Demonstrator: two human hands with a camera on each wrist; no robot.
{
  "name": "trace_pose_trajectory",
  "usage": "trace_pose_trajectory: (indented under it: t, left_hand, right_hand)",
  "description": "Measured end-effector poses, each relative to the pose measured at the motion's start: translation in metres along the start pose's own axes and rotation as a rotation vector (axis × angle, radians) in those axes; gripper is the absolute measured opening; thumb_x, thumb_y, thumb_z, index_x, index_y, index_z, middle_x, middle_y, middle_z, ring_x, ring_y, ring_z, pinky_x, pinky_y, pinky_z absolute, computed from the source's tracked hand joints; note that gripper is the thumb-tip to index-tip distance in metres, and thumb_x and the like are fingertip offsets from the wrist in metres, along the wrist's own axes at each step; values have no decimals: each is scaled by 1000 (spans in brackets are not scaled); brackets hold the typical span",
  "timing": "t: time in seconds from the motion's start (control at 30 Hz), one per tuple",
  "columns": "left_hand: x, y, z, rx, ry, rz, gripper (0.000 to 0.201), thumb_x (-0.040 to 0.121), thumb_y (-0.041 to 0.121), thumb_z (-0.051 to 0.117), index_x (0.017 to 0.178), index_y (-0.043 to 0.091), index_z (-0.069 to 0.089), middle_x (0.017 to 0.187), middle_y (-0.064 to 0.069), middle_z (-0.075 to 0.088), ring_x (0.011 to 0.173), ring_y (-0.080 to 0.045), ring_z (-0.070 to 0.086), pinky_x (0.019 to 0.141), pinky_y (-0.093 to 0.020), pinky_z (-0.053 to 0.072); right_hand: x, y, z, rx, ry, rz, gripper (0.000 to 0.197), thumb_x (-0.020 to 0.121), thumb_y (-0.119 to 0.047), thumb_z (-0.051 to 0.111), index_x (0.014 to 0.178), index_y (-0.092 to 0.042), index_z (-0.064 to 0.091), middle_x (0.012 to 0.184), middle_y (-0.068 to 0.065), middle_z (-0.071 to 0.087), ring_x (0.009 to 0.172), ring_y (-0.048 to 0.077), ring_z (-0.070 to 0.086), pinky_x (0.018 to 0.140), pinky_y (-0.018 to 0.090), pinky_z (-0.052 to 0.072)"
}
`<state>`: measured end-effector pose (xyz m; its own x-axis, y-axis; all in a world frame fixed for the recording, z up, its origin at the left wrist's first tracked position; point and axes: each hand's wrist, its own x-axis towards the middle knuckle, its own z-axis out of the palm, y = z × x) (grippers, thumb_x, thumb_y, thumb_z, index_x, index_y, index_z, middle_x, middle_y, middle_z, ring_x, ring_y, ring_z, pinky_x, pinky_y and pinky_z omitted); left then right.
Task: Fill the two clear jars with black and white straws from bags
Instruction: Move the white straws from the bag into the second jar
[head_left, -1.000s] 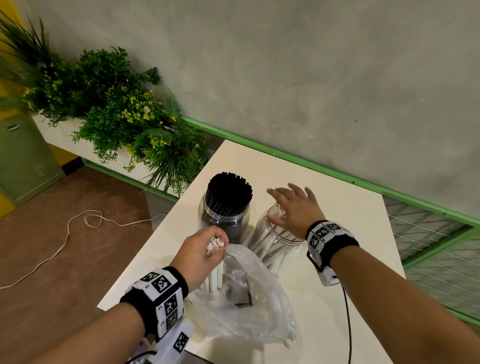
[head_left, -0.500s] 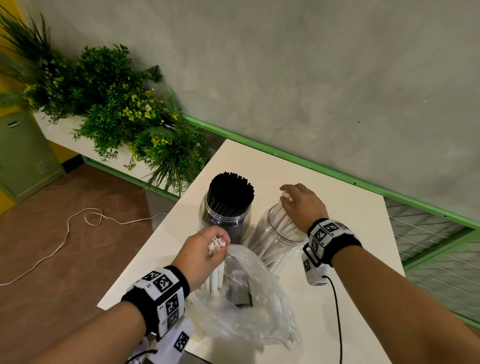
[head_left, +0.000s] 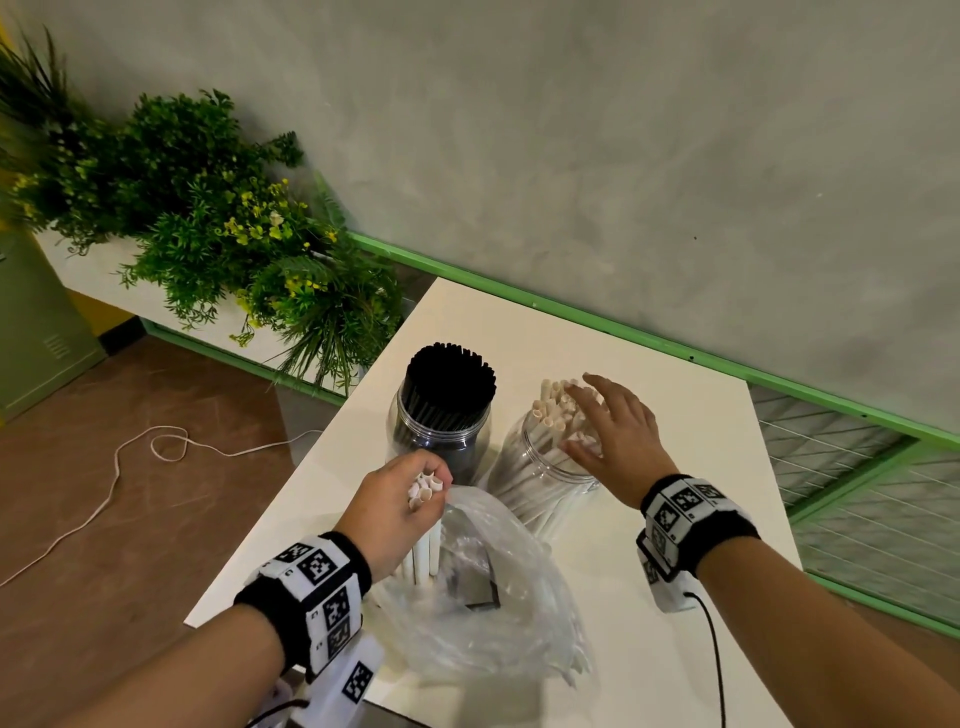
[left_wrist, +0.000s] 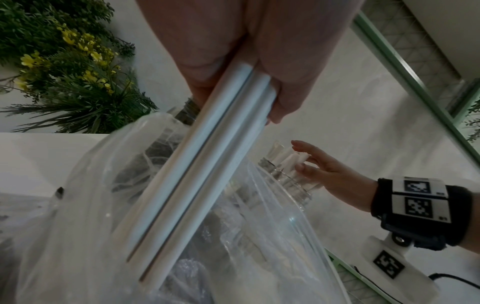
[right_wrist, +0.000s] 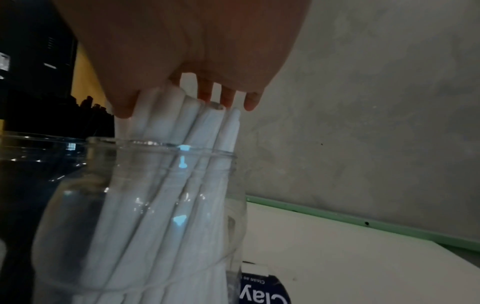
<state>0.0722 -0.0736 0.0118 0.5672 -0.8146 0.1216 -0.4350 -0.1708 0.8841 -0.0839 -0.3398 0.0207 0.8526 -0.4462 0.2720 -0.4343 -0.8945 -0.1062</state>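
Note:
Two clear jars stand mid-table. The left jar (head_left: 441, 431) is packed with black straws (head_left: 449, 382). The right jar (head_left: 535, 478) holds white straws (head_left: 553, 410) leaning toward its far rim. My right hand (head_left: 613, 431) spreads straight fingers over those white straw tops and touches them, also seen in the right wrist view (right_wrist: 182, 88). My left hand (head_left: 400, 504) grips a small bundle of white straws (left_wrist: 197, 174), upright, with its lower part inside the clear plastic bag (head_left: 483, 613) near the table's front.
The white table (head_left: 649, 623) has free surface at the right and back. A dark label or card (head_left: 480, 587) lies inside the bag. Green plants (head_left: 208, 234) stand left of the table. A white cable (head_left: 119, 467) runs over the brown floor. A grey wall is behind.
My right hand has lifted from the far side of the white-straw jar and now spreads flat over the straw tops. My left hand holds its bundle in about the same spot.

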Motion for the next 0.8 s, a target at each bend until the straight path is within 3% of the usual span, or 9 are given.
trace_pose_trajectory:
  t: [0.1,0.2,0.3,0.4,0.47,0.57,0.63,0.73,0.8]
  left_hand:
    - [0,0,0,-8,-6,-4,18,85,10,62,84,28,59,85,7,63,73,-3,55,62,-9,40]
    - [-1,0,1,3,-6,-1,19,85,10,63,84,28,58,85,7,62,73,-3,55,60,-8,39]
    - [-1,0,2,3,-9,-3,19,86,11,62,84,30,58,85,8,62,75,-5,56,63,-12,42]
    - [0,0,4,1,-17,-3,21,86,11,62,84,31,58,84,9,62,74,-5,56,63,-13,43]
    - [1,1,6,-3,-22,-3,21,86,11,62,84,32,58,84,9,62,73,-4,56,64,-13,43]
    - [2,2,7,-12,-16,-4,22,86,10,62,84,32,58,83,9,62,74,-3,56,65,-10,42]
    - [1,3,6,-12,-18,0,21,86,10,62,84,31,58,83,10,61,75,-2,56,65,-9,41]
    - [1,2,5,-8,-16,3,21,86,10,62,84,30,58,83,10,61,75,-2,56,64,-10,41]
    - [2,3,4,0,-20,8,20,85,10,63,85,30,58,83,10,61,75,-2,56,64,-10,41]
  right_hand:
    - [1,-3,7,23,-14,44,68,87,-55,55,145,-33,29,153,-1,26,138,25,26,110,48,26]
    - [13,-9,4,-19,-39,-6,77,81,-68,48,147,-36,25,156,-3,20,142,25,18,113,47,18]
    - [38,-18,-1,-86,-134,-6,77,82,-62,57,148,-41,22,158,-8,16,146,25,11,115,50,13]
    - [56,-22,4,-59,-231,53,55,86,-53,58,136,-34,46,143,-5,41,133,26,35,106,46,35]
    - [57,-20,9,74,-124,91,37,88,-42,60,119,-23,59,120,0,55,109,27,53,88,41,48]
    - [52,-16,7,325,120,149,28,89,-26,63,116,-18,60,112,2,56,88,24,58,76,30,46]
    - [51,-11,5,418,146,207,34,92,-22,59,125,-20,55,114,3,55,91,22,56,82,29,44]
    - [54,-3,1,451,-28,315,37,97,-27,51,134,-27,49,120,5,55,108,25,54,91,33,44]
    - [55,-2,-2,492,-98,330,40,98,-23,48,138,-29,46,124,3,51,105,20,54,85,24,39]
